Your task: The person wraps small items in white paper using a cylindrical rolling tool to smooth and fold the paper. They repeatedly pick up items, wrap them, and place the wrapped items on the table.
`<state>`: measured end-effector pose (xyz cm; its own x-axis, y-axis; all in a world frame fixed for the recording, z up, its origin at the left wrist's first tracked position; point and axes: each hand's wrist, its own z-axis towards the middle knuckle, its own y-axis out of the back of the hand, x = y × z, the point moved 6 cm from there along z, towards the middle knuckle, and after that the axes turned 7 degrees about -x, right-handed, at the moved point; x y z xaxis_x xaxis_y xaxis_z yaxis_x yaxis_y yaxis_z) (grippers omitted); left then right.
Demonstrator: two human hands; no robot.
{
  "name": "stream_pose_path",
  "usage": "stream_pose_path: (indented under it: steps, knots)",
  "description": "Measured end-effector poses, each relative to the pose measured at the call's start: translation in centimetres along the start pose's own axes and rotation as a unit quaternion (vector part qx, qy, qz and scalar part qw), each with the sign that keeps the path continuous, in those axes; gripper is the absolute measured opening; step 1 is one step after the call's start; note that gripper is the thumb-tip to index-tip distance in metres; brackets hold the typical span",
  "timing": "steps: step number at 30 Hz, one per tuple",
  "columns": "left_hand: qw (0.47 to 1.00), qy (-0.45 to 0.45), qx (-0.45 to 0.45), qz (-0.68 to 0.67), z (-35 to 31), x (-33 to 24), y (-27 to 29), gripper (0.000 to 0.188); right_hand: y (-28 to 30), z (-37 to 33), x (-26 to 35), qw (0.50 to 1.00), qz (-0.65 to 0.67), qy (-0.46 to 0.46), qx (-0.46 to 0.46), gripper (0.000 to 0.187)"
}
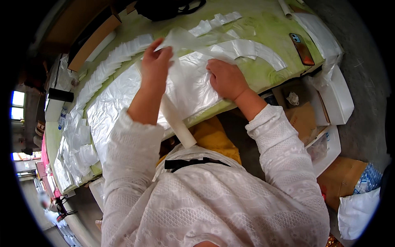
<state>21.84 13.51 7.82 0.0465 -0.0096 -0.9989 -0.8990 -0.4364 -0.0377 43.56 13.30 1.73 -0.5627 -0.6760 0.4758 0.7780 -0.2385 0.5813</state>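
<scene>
Two bare hands on my feed, both over a green table [267,37]. Going left to right: a black cylinder [61,95] stands out at the far left, with a clear bottle [62,118] just below it. Next, a loose pile of white plastic packets [78,144], then an open cardboard box [94,43] near the top. A curved row of overlapping white bags [117,57] sweeps up toward the left hand [157,61]. That one is raised, fingers loosely curled; I can't tell if it grips the film or only touches it. Pale tube [179,123] slants below the left wrist, crossing the table edge, lower end at the lap. Translucent film [185,41] spans the space between the hands, above shiny white sheeting [187,78]. The right hand [227,78] is clenched, knuckles up, thumb and fingers closed on the film's edge. Past it I get a phone [301,49] lying near the table's right side. Under that side: a brown carton [302,119] and a white box [336,99]. White pillow-shaped package [358,214] sits at the lower right.
</scene>
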Motion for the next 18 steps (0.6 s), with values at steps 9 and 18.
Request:
stream_pose_path:
  steps: [9,18]
  knots:
    - [0.958,0.075,-0.225,0.160,-8.4,5.7,26.8,0.064,0.1,0.2,-0.3,0.992,-0.092,0.062,-0.053,0.019]
    - [0.806,-0.351,-0.111,0.464,-9.2,2.5,17.4,0.047,0.3,0.2,-0.2,0.985,-0.149,0.080,-0.009,0.020]
